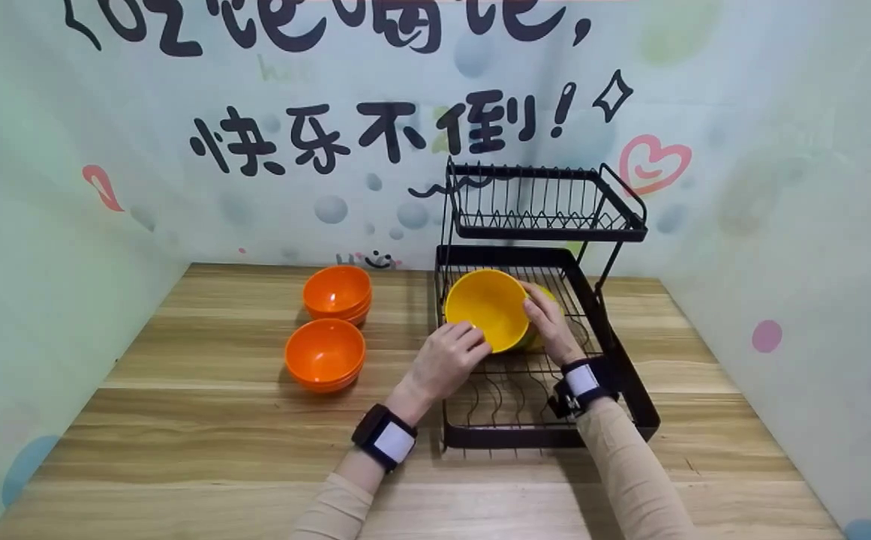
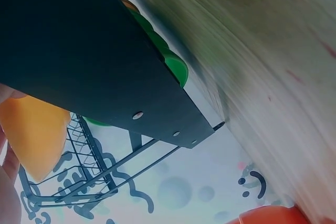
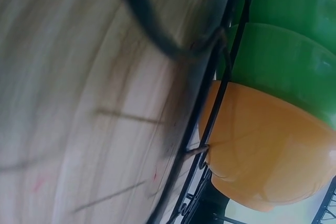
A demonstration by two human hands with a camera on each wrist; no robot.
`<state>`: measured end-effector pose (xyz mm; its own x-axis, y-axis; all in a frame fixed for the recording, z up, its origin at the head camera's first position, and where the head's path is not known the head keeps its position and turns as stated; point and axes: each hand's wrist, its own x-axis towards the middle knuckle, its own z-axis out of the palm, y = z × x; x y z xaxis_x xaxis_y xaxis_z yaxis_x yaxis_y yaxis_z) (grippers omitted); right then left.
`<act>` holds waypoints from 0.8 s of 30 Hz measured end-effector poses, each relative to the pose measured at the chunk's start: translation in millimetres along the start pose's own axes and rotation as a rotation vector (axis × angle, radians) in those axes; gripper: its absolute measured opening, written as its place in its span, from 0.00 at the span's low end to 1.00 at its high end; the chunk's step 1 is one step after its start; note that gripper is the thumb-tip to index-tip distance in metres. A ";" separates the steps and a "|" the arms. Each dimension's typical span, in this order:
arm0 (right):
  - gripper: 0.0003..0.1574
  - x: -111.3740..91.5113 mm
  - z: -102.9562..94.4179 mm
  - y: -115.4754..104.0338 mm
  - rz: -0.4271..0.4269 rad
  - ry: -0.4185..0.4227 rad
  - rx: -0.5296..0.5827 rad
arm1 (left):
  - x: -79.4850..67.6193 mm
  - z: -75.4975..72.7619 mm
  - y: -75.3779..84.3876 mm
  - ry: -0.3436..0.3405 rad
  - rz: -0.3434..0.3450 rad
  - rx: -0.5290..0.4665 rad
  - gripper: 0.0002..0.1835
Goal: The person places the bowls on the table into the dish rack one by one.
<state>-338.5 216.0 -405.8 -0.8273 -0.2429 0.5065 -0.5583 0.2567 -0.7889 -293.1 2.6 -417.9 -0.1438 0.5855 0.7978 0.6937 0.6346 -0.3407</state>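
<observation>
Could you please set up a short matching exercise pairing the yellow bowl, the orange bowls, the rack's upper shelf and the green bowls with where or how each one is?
Things:
1. yellow bowl
2. orange bowls
3. upper shelf
4. green bowls

States:
A. stacked on the wooden table, left of the rack
B. holding no dishes
C. held by both hands over the lower tray
D. behind the yellow bowl in the rack

Pairs: 1-C, 2-A, 3-B, 4-D

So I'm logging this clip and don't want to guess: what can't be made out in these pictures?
- Head view: the green bowls behind the yellow bowl are almost wholly hidden by it and by the right hand; their number cannot be told.
- Left wrist view: the left hand is cut off by the frame edge; the dish rack blocks most of the scene.
- Right wrist view: the table is blurred; the right hand is out of frame.
</observation>
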 end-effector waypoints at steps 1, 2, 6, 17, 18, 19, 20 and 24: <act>0.27 0.2 0.1 -0.2 0.008 -0.004 0.010 | 0.1 0.2 0.2 0.002 0.003 0.004 0.03; 0.28 0.4 0.3 -0.3 0.014 -0.007 0.022 | 0.1 0.4 0.5 0.004 0.005 0.005 0.03; 0.28 0.8 2.0 -1.5 0.026 -0.017 0.094 | 0.3 0.4 1.3 -0.007 0.004 0.006 0.03; 0.26 2.7 3.5 -0.2 -0.038 0.073 0.223 | 1.8 0.3 0.4 -0.035 -0.034 0.031 0.04; 0.26 3.1 3.2 0.2 -0.047 0.086 0.233 | 1.7 0.5 0.1 -0.026 -0.041 0.035 0.04; 0.26 3.2 2.9 0.5 -0.056 0.100 0.241 | 1.7 0.6 -0.2 -0.017 -0.049 0.037 0.04; 0.26 3.3 2.7 0.8 -0.062 0.119 0.248 | 1.7 0.9 -0.6 -0.010 -0.058 0.038 0.04; 0.25 3.8 1.9 1.6 -0.085 0.219 0.277 | 0.9 2.3 -1.9 -0.016 -0.114 0.035 0.05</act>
<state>-342.4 213.7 -405.7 -0.7891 -0.0388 0.6131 -0.6125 -0.0262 -0.7900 -296.2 3.1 -417.7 -0.2322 0.5163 0.8243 0.6470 0.7148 -0.2655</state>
